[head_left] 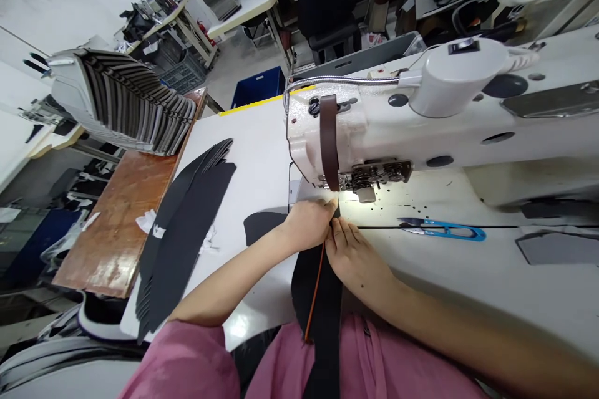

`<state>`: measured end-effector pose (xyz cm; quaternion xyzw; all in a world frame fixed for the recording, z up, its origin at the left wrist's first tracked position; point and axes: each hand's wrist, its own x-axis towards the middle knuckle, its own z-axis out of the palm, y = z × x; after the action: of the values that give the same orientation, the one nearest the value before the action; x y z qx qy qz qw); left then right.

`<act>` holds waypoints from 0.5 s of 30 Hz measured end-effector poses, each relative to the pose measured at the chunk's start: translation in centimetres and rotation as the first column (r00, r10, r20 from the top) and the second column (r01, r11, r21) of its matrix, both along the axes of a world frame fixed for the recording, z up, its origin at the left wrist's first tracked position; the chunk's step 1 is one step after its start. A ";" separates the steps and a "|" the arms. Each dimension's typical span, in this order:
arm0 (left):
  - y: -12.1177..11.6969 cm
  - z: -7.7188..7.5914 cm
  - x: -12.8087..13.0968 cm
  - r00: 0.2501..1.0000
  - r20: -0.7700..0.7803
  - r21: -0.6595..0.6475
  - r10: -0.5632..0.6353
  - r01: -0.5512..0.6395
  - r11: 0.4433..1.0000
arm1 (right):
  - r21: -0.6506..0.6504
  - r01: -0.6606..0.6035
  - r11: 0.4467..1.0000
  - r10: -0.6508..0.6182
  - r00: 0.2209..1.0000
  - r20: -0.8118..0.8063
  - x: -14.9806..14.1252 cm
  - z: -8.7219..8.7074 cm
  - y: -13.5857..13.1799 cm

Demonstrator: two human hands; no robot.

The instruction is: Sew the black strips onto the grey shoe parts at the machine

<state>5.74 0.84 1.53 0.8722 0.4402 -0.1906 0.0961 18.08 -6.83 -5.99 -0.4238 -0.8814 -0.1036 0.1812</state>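
Observation:
A black strip of material with an orange edge (322, 287) runs from my lap up to the needle area of a white sewing machine (374, 131). My left hand (306, 221) presses on the strip's left side just before the presser foot, fingers closed together on it. My right hand (349, 252) lies on the strip's right side, fingers stretched forward and pinching its edge. A brown strap (329, 140) hangs over the machine's head.
Blue thread snips (444, 230) lie on the table to the right of my hands. A fan of black cut pieces (187, 224) lies at the left. A stack of grey and black pieces (135, 106) rests on a brown board (116, 224). A blue crate (257, 87) stands beyond.

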 end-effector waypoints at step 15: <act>0.7 0.6 0.1 1.000 -0.008 -0.079 0.014 -0.014 0.997 | 0.004 0.026 1.000 -0.026 0.999 0.037 -0.1 -0.4 -0.2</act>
<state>5.79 1.52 2.13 0.8639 0.4388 -0.2103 0.1301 18.00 -7.03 -6.35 -0.4328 -0.8789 -0.1153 0.1643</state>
